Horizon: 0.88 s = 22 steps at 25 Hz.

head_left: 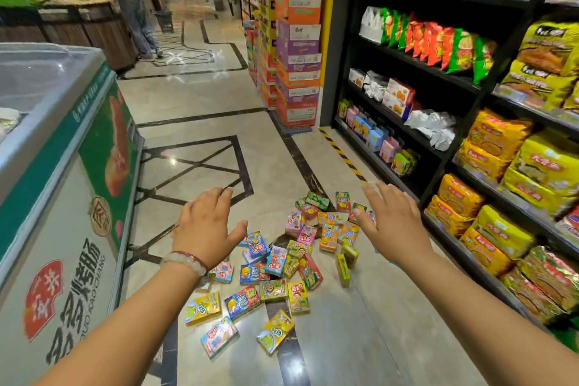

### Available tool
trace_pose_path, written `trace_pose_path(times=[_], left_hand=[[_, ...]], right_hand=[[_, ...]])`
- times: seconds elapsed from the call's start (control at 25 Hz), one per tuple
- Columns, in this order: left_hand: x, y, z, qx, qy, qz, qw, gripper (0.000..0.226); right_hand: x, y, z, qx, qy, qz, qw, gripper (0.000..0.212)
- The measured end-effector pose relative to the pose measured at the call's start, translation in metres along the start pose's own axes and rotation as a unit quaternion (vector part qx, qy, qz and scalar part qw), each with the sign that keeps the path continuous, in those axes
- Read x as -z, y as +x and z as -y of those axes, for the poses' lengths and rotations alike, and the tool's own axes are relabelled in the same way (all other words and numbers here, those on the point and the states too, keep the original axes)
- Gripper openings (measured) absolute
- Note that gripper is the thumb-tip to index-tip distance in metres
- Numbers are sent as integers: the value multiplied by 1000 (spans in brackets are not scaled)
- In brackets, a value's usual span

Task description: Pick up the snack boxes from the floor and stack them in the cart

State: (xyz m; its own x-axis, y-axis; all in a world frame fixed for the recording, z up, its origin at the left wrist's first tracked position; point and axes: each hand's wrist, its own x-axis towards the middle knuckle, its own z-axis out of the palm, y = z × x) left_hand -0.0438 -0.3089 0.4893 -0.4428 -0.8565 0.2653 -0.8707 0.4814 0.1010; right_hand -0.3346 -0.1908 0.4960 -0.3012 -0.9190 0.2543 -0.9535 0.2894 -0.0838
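Note:
Several small colourful snack boxes point(283, 263) lie scattered in a loose heap on the tiled floor, in yellow, blue, pink, green and orange. My left hand point(206, 222) hovers above the heap's left side, fingers spread, holding nothing; a bead bracelet sits on that wrist. My right hand point(391, 219) is stretched out above the heap's right edge, fingers straight, also holding nothing. Both hands are well above the boxes. No cart is in view.
A chest freezer point(62, 197) stands close on the left. Black shelves point(470, 147) of snack bags and boxes line the right. A stack of cartons point(297, 50) rises ahead beside the shelf end. A person point(131, 0) stands far back left in the aisle.

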Motion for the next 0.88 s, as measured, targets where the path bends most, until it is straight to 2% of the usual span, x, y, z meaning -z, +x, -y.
trace_pose_path(times=[0.24,0.36,0.48,0.56,0.68,0.76,0.88], left_hand=[[-48,80,31,-21,11,14,1000,67],[-94,101,36,-11,5,27,1000,69],[-171,104,36,1,-20,33,999,67],[-241,98,41,20,-44,43,998,66],[-357,74,55,72,-80,76,991,67],[-451,48,65,97,-91,114,985,68],[-594,5,75,82,-93,190,974,64]], right_hand=[[-62,75,8,-31,31,-7,999,48],[-112,95,2,-37,42,3,998,52],[-184,103,-7,-18,53,9,998,58],[-251,101,-9,-14,60,9,998,55],[-369,80,-6,-6,85,49,995,51],[-474,57,-7,1,98,76,992,53],[-624,23,-10,15,106,129,986,55]])
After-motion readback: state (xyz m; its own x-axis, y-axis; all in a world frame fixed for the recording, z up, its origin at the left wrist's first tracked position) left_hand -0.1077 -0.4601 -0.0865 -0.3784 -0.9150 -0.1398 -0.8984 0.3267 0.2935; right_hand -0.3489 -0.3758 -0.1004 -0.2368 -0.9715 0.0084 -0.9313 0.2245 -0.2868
